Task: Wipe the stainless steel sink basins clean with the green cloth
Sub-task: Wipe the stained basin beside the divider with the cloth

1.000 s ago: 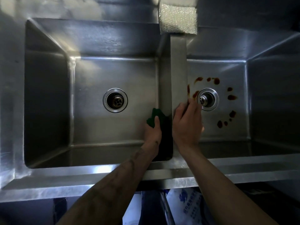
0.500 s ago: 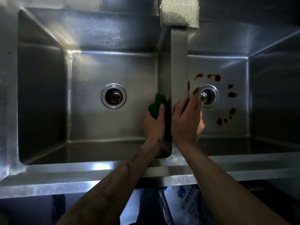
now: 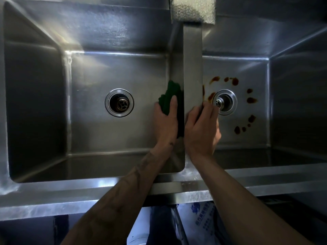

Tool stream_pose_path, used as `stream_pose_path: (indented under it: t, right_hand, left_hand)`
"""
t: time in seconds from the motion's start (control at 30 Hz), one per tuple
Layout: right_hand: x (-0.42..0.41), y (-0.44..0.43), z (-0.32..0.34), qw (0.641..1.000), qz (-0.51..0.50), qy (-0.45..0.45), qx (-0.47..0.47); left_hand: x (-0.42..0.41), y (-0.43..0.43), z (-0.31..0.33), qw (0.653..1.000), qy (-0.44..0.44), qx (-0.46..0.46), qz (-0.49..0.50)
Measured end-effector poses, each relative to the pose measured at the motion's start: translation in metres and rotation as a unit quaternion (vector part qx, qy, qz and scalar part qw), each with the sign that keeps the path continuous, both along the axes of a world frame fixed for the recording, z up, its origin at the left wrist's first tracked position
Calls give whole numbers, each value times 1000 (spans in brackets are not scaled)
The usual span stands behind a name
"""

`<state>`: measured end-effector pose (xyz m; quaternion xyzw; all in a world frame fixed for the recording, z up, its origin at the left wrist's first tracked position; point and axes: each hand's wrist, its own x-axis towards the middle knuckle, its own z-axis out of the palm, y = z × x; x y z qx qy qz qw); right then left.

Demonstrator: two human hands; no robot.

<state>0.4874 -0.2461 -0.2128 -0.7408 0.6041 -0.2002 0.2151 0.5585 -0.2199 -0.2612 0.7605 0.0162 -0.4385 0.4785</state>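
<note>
A flat stainless steel divider (image 3: 192, 59) runs between the two basins of a stainless steel double sink. Just left of the divider, the left hand (image 3: 166, 121) holds the crumpled dark green cloth (image 3: 169, 92) against the divider's wall inside the left basin (image 3: 106, 68), thumb laid over the cloth. The right hand (image 3: 201, 128) rests on top of the divider, its fingers bent over the edge toward the right basin (image 3: 247, 68). Left of the divider sits a round chrome drain (image 3: 119, 102). To its right, a second chrome drain (image 3: 225, 102) is ringed by dark brown stains (image 3: 251, 100). A pale, coarse sponge block (image 3: 192, 9) lies at the divider's far end. Below its near end, under the sink's front rim (image 3: 70, 197), a white bag (image 3: 200, 220) carries blue printing too blurred to read.
</note>
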Motion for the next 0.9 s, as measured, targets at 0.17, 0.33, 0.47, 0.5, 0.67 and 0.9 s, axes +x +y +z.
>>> stream_pose_path:
  t: [0.17, 0.33, 0.47, 0.5, 0.67, 0.9]
  right_hand:
    - [-2, 0, -1, 1000, 4, 15, -4]
    - [-2, -1, -2, 1000, 15, 0, 5]
    - [-1, -1, 0, 1000, 8, 8, -1]
    - [-1, -1, 0, 1000, 8, 7, -3]
    - [-2, -1, 2, 1000, 6, 28, -6]
    - [-2, 0, 4, 999, 8, 35, -8]
  left_hand:
    - [2, 6, -15, 995, 59, 78, -32]
    - [2, -1, 5, 1000, -12, -15, 0]
    - [2, -6, 2, 1000, -13, 4, 10]
    - [3, -6, -2, 1000, 4, 26, 2]
    - [9, -14, 12, 998, -68, -6, -4]
    - [21, -21, -2, 997, -18, 48, -61]
